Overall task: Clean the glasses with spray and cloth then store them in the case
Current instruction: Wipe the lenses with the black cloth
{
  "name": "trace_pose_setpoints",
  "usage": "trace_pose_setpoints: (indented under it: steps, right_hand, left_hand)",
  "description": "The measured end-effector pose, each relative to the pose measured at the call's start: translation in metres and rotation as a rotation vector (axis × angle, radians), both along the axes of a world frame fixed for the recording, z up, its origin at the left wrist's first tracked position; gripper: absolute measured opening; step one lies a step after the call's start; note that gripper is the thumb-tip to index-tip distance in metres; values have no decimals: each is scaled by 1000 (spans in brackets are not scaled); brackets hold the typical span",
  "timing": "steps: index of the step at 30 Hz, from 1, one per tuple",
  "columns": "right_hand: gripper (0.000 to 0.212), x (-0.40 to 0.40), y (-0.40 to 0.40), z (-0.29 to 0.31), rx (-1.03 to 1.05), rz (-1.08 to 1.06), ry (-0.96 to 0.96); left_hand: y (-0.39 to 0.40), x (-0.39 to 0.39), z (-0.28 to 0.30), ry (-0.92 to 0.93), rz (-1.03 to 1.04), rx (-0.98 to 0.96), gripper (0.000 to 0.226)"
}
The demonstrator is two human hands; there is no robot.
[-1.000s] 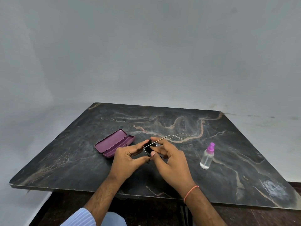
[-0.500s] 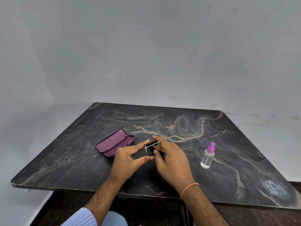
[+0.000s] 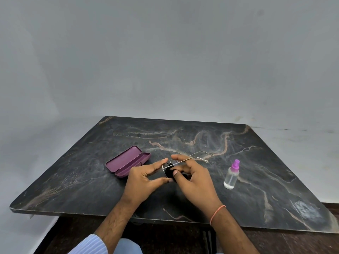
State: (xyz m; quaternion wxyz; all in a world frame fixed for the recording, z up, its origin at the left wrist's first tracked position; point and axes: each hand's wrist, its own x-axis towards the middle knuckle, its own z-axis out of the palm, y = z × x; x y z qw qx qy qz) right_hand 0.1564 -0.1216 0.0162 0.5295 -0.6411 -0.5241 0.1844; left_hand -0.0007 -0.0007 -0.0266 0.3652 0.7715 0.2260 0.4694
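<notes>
The thin metal-framed glasses [image 3: 194,157] are held above the table's middle, their temples pointing away to the right. My left hand [image 3: 145,177] pinches the left lens rim between thumb and forefinger. My right hand [image 3: 195,178] presses a black cloth [image 3: 169,172] against that lens. The cloth is mostly hidden by my fingers. An open purple case [image 3: 126,161] lies on the table left of my hands. The spray bottle [image 3: 231,176], clear with a pink-purple nozzle, stands upright to the right of my right hand.
The dark marble table [image 3: 256,162] has its front edge close below my wrists. A grey wall rises behind it. A pale scuffed patch [image 3: 305,210] marks the table's near right corner.
My right hand's fingers have shifted slightly on the lens with the cloth. The glasses stay in both hands in about the same spot. The case and the bottle have not moved.
</notes>
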Motion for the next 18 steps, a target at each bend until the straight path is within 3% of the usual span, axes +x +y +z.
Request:
trace_pose_setpoints:
  steps: [4, 8, 13, 18]
  right_hand:
    - [44, 0, 6, -6, 23, 67, 348]
    - [32, 2, 9, -10, 132, -133, 716]
    - [24, 11, 14, -21, 77, -320, 947]
    - [25, 11, 20, -23, 20, -233, 1170]
  left_hand:
    - [1, 1, 2, -35, 1, -66, 68]
    - [5, 4, 1, -139, -4, -215, 61]
    - [11, 4, 1, -296, -33, -292, 46]
    - [10, 5, -5, -313, -113, -296, 47]
